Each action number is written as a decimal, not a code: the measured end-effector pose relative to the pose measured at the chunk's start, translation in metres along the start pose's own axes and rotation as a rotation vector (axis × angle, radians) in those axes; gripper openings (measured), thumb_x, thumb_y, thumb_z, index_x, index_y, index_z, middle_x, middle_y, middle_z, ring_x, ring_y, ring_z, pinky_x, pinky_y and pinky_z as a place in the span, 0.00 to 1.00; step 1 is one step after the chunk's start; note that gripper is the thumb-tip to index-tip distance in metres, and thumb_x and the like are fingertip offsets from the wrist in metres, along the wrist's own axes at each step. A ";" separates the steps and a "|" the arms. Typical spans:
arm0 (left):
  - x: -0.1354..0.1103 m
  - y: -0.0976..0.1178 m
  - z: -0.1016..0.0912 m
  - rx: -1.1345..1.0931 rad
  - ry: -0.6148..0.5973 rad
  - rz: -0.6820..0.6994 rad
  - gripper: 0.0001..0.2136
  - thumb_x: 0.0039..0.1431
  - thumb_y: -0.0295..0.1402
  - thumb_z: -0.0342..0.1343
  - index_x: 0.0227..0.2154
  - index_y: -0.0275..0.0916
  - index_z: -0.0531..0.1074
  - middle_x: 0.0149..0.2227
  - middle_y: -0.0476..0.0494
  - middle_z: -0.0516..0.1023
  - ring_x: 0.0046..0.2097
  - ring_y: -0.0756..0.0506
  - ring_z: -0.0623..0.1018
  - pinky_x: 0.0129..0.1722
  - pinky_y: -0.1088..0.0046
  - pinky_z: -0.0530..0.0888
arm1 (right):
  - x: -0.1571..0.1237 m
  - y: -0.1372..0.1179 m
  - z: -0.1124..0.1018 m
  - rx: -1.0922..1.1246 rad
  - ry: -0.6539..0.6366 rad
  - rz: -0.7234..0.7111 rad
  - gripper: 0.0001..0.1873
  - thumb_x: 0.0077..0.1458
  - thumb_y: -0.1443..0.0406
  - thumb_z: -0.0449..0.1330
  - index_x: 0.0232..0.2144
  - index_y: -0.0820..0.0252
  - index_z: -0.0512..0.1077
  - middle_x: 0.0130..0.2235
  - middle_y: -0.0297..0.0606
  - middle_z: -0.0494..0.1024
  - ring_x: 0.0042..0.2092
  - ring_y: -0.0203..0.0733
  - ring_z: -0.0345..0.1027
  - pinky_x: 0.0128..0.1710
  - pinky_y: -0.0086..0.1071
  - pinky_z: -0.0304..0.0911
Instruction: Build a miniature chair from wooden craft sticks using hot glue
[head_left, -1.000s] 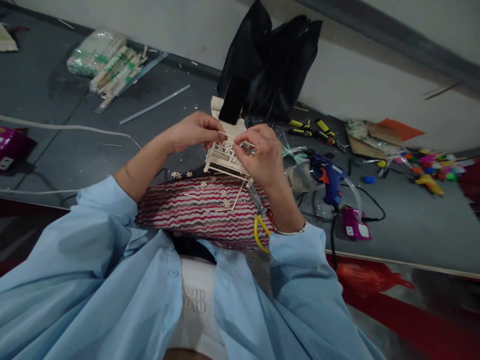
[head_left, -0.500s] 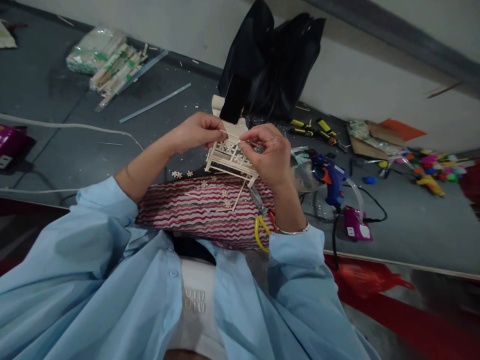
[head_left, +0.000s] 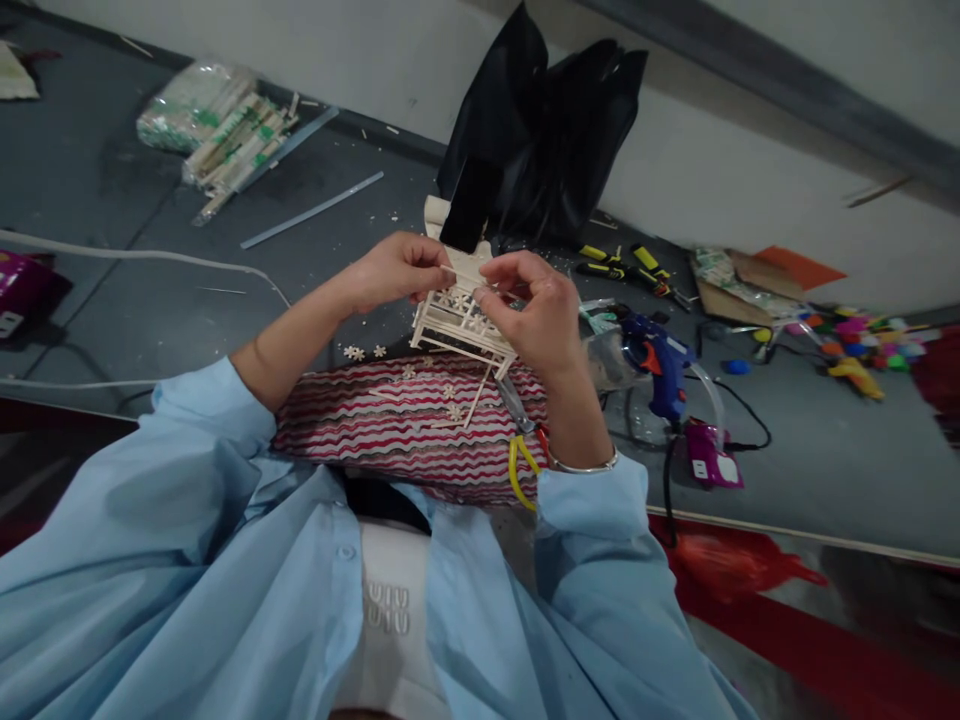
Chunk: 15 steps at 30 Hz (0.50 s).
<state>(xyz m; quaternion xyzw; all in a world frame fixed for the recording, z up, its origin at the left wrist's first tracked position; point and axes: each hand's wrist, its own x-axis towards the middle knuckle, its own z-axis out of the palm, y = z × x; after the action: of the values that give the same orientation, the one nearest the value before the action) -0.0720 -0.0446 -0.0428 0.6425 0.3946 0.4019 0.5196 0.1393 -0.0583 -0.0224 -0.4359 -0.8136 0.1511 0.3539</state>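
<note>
A small pale model of thin wooden sticks point(head_left: 450, 322) is held up over my lap. My left hand point(head_left: 394, 270) pinches its top rail from the left, fingers closed on it. My right hand point(head_left: 536, 310) grips the model's right side, with thumb and forefinger pinched at the top rail close to the left fingertips. Little wooden flowers decorate the model. Several loose wooden flowers point(head_left: 448, 393) and a loose stick lie on the red-and-white striped cloth point(head_left: 375, 425) beneath.
Yellow-handled pliers point(head_left: 519, 440) lie by my right wrist. A blue glue gun point(head_left: 660, 360) with its cable sits to the right, near a purple box point(head_left: 709, 462). A black bag point(head_left: 540, 130) stands behind the model. Packs of sticks point(head_left: 225, 135) lie far left; coloured craft bits point(head_left: 855, 345) far right.
My right hand has shifted slightly, its fingers moving up along the model's top rail toward the left fingertips. The model stays in both hands, almost in the same place.
</note>
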 end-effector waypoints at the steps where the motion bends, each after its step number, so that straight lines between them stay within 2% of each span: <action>1: 0.000 0.001 0.000 -0.008 0.000 -0.003 0.09 0.60 0.20 0.58 0.24 0.34 0.72 0.18 0.55 0.67 0.20 0.58 0.66 0.22 0.82 0.62 | 0.001 -0.001 0.000 0.002 -0.009 0.000 0.09 0.54 0.66 0.63 0.40 0.57 0.76 0.38 0.35 0.79 0.37 0.38 0.70 0.40 0.34 0.70; 4: -0.001 0.003 0.000 -0.027 -0.001 -0.012 0.09 0.59 0.19 0.58 0.24 0.33 0.72 0.18 0.55 0.68 0.21 0.58 0.66 0.22 0.83 0.61 | 0.003 -0.004 0.002 -0.002 -0.026 -0.039 0.11 0.55 0.67 0.63 0.42 0.55 0.77 0.39 0.34 0.79 0.39 0.39 0.72 0.43 0.35 0.70; 8: -0.001 0.003 0.001 -0.085 0.004 -0.041 0.09 0.59 0.19 0.58 0.25 0.33 0.73 0.18 0.55 0.67 0.20 0.58 0.66 0.22 0.82 0.62 | 0.005 -0.004 0.006 -0.046 -0.041 -0.112 0.07 0.56 0.69 0.62 0.37 0.55 0.78 0.39 0.36 0.79 0.42 0.42 0.73 0.47 0.38 0.69; 15: -0.002 0.003 0.004 -0.208 0.058 -0.071 0.07 0.56 0.17 0.58 0.26 0.33 0.74 0.19 0.55 0.69 0.20 0.58 0.66 0.22 0.82 0.60 | 0.004 -0.001 0.005 -0.056 -0.036 -0.124 0.04 0.58 0.69 0.62 0.34 0.57 0.77 0.37 0.37 0.79 0.41 0.42 0.73 0.44 0.36 0.69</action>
<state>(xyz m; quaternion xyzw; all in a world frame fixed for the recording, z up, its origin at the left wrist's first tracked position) -0.0686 -0.0486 -0.0402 0.5590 0.3880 0.4405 0.5856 0.1334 -0.0553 -0.0237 -0.3918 -0.8490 0.1140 0.3358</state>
